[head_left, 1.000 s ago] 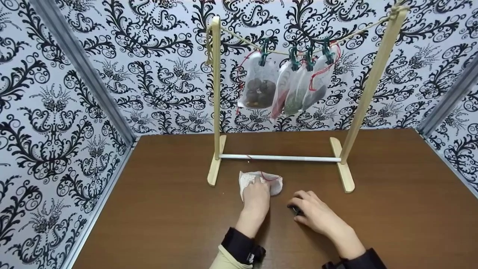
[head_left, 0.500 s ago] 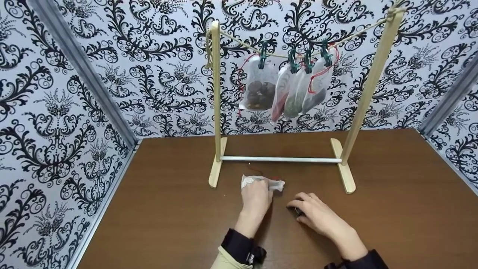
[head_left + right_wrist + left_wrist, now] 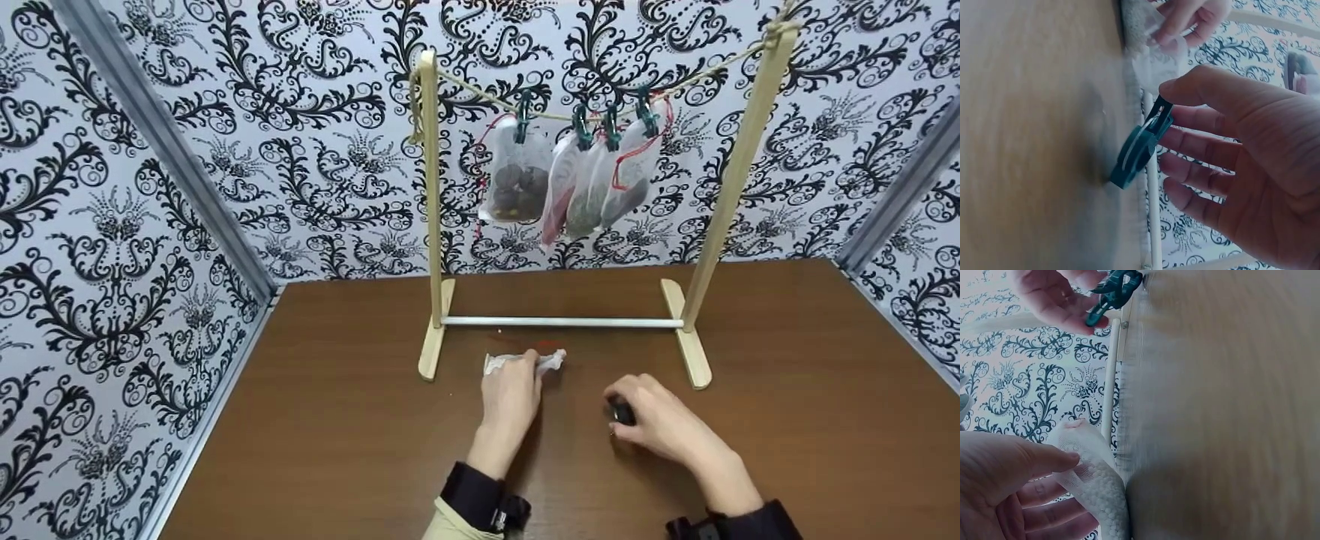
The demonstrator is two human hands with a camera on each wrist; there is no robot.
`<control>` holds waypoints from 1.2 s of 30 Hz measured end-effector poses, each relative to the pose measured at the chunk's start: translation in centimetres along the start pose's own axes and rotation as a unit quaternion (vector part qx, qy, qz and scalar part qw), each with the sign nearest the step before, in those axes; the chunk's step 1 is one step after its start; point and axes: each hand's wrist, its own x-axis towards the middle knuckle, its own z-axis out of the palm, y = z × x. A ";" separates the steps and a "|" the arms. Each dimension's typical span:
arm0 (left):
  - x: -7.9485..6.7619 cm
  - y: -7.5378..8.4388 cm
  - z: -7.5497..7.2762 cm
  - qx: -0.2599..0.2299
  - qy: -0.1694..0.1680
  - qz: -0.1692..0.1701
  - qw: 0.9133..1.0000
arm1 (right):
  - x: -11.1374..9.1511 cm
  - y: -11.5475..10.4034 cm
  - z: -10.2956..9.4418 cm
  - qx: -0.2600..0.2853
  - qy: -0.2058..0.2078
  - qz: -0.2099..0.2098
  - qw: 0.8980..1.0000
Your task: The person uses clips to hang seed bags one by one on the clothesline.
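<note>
My left hand (image 3: 511, 397) pinches a white mesh drawstring bag (image 3: 553, 361) between thumb and fingers, low over the brown table. In the left wrist view small white pellets (image 3: 1103, 495) show through the mesh, and the bag stands nearly upright. To the right, my right hand (image 3: 664, 420) holds a dark green clothespin (image 3: 1140, 149) by its handle ends, between thumb and fingers. Its jaws point down towards the tabletop, apart from the bag. From the head view, the left hand hides most of the bag.
Behind the hands stands a wooden rack (image 3: 433, 195) with a white crossbar (image 3: 562, 322). Several filled mesh bags (image 3: 517, 180) hang from its rope (image 3: 480, 91) by green clothespins (image 3: 523, 116). Patterned walls (image 3: 337, 187) enclose the table (image 3: 337, 435). A tiny white speck (image 3: 499, 331) lies near the crossbar.
The bag, flat under my left hand a second ago, is now gathered and raised at its right end. My right hand has shifted right with the clothespin.
</note>
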 end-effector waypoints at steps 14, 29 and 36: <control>1.1 0.8 -1.2 -0.028 -0.032 -0.020 0.999 | -0.6 2.5 -2.3 0.106 0.020 0.045 0.993; 1.4 1.6 -2.5 -0.099 -0.014 0.003 0.995 | 0.0 2.3 -2.5 0.032 0.100 -0.046 0.993; 3.6 2.0 -4.3 -0.158 -0.029 0.064 0.985 | 2.9 1.2 -6.3 -0.015 0.176 -0.142 0.974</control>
